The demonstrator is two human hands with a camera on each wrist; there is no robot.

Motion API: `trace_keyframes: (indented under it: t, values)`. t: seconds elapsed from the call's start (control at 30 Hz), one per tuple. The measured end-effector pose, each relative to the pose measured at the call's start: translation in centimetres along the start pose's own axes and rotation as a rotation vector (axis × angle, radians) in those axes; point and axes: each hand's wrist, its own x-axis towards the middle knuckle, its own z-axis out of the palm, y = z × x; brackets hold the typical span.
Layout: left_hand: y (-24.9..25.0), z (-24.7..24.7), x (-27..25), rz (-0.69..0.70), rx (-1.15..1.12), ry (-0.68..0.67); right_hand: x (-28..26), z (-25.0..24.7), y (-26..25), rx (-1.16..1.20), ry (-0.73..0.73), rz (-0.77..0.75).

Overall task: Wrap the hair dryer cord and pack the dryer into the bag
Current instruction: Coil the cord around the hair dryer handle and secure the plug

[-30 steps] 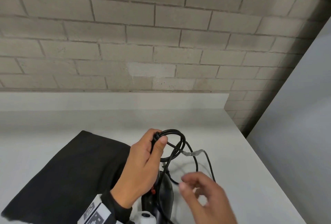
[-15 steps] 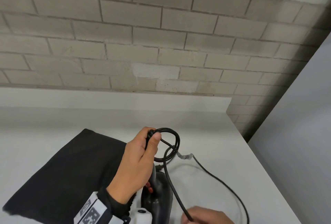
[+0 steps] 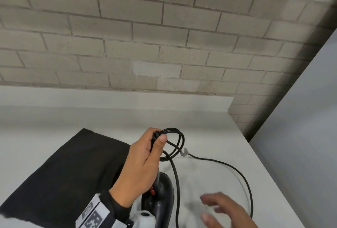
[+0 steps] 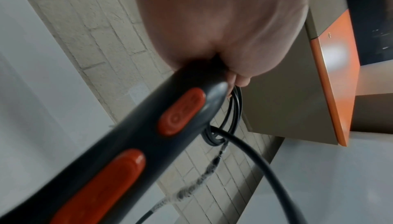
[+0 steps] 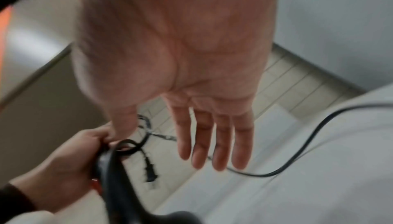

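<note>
My left hand (image 3: 145, 162) grips the handle of a black hair dryer (image 3: 160, 195) with red buttons (image 4: 180, 111) and pins a few coils of its black cord (image 3: 175, 140) under the thumb. The loose cord (image 3: 237, 171) trails right across the white table and curves back toward me. A taped patch (image 3: 183, 152) marks the cord near the coils. My right hand (image 3: 224, 211) hovers near the table's front with straight fingers (image 5: 212, 143) and holds nothing. A black bag (image 3: 63, 173) lies flat on the left.
The white table (image 3: 209, 127) ends at a grey brick wall (image 3: 145, 36) behind and at an edge on the right beside a pale panel (image 3: 300, 136). The plug (image 5: 150, 173) hangs below the coils in the right wrist view.
My right hand let go of the cord and rose back into view with spread fingers. The left hand holds the coils and dryer as before, and the loose cord now lies slack on the table.
</note>
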Motion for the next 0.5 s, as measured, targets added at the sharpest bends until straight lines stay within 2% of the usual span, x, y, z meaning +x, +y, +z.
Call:
trace_keyframes:
  t: [0.07, 0.13, 0.23, 0.37, 0.5]
  values:
    - [0.2, 0.3, -0.2, 0.018, 0.003, -0.021, 0.4, 1.3, -3.5, 0.057, -0.008, -0.054]
    - [0.4, 0.4, -0.3, 0.030, 0.019, -0.037, 1.9, 3.6, -5.2, 0.231, 0.018, -0.076]
    - [0.5, 0.3, -0.3, 0.028, 0.011, -0.042, 3.1, 4.7, -7.2, 0.421, -0.049, -0.080]
    - [0.4, -0.4, -0.3, 0.017, -0.003, -0.017, 2.2, 3.8, -7.0, 0.502, -0.080, -0.158]
    - [0.4, -0.5, -0.5, 0.015, 0.010, -0.011, 0.4, 1.6, -5.3, 0.476, -0.009, -0.173]
